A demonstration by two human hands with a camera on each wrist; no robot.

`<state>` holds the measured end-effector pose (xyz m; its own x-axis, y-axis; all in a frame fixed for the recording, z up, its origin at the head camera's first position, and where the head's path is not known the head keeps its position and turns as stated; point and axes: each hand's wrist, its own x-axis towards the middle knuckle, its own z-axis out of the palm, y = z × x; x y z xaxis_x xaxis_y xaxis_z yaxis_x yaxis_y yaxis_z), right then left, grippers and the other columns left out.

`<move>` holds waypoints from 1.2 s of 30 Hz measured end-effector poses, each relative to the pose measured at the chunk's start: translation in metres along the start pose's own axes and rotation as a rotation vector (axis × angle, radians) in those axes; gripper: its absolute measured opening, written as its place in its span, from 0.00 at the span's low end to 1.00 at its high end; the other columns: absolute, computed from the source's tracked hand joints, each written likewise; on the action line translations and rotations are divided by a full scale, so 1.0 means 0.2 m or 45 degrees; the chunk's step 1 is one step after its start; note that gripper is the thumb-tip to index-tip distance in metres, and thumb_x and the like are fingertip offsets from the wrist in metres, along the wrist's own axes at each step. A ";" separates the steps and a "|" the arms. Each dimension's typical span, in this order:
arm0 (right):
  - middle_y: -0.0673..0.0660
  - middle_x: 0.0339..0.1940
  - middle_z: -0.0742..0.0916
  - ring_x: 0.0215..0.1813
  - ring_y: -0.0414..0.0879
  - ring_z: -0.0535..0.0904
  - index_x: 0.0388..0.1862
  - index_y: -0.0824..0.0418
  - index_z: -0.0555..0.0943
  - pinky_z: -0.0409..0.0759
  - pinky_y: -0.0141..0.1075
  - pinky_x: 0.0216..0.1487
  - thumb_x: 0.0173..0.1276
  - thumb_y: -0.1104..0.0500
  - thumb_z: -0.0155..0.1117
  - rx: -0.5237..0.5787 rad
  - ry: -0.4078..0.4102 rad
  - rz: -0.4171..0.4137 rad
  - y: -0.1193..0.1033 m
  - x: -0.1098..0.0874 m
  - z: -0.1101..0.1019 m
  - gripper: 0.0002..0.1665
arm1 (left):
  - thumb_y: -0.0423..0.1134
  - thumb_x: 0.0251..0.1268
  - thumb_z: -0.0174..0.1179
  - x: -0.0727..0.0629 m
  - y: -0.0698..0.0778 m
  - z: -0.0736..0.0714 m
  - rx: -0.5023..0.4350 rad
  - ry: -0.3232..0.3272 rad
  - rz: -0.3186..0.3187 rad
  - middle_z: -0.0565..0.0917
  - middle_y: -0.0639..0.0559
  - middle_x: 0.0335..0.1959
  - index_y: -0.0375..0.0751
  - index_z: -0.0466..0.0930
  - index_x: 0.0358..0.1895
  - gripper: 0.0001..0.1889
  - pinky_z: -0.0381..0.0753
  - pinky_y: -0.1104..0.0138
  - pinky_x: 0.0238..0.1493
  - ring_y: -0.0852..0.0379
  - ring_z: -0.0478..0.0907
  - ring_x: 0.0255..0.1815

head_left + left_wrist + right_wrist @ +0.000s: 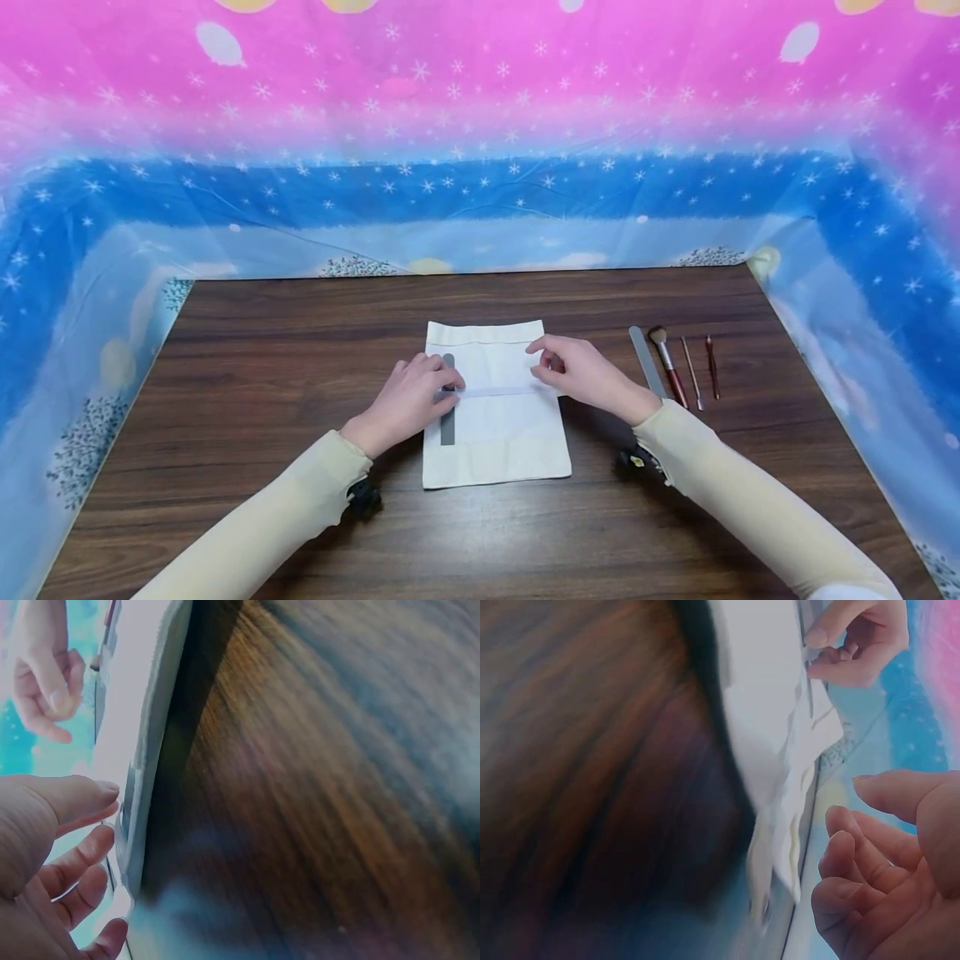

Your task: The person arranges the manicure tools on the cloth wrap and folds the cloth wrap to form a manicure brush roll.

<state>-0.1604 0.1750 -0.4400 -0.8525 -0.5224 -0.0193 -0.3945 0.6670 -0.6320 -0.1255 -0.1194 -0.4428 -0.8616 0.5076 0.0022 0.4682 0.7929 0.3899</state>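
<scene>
A grey nail file [447,429] lies lengthwise on the left side of a white cloth holder [495,462], crossing under its pale elastic band [495,391]. My left hand [408,396] reaches over the file at the band, thumb and forefinger slightly apart and touching there; the left wrist view shows its fingers [79,862] at the cloth's edge. Above the holder's right side hovers my right hand [581,371], fingers loosely bent and thumb apart. Nothing is between those fingers [840,855] in the right wrist view.
Right of the holder, a second grey nail file [647,360], a makeup brush [667,367], a thin metal-ended tool [693,375] and a short dark red tool [712,367] lie side by side. The wooden table [300,333] meets a patterned cloth backdrop [480,192] behind.
</scene>
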 end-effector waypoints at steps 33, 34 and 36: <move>0.65 0.42 0.89 0.35 0.57 0.85 0.57 0.68 0.82 0.82 0.53 0.34 0.76 0.58 0.65 -0.422 0.294 0.437 0.36 -0.33 -0.27 0.17 | 0.37 0.70 0.69 0.03 0.00 0.04 0.011 0.032 0.037 0.80 0.55 0.37 0.50 0.89 0.43 0.03 0.71 0.54 0.44 0.52 0.71 0.40; 0.65 0.42 0.88 0.35 0.57 0.84 0.57 0.69 0.82 0.81 0.54 0.34 0.76 0.58 0.65 -0.448 0.299 0.437 0.37 -0.33 -0.27 0.17 | 0.37 0.70 0.69 0.03 0.00 0.04 0.009 0.031 0.036 0.80 0.55 0.37 0.50 0.89 0.43 0.03 0.71 0.54 0.44 0.52 0.71 0.40; 0.65 0.40 0.87 0.34 0.57 0.83 0.55 0.68 0.82 0.81 0.54 0.33 0.75 0.59 0.66 -0.497 0.300 0.442 0.38 -0.33 -0.27 0.16 | 0.37 0.70 0.70 0.03 0.00 0.04 0.007 0.031 0.034 0.80 0.55 0.37 0.50 0.89 0.43 0.03 0.71 0.54 0.44 0.52 0.71 0.40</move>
<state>-0.1526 0.2894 -0.4447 -0.9905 -0.1346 0.0268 -0.1366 0.9485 -0.2859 -0.1288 -0.1139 -0.4502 -0.8531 0.5205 0.0347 0.4921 0.7810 0.3846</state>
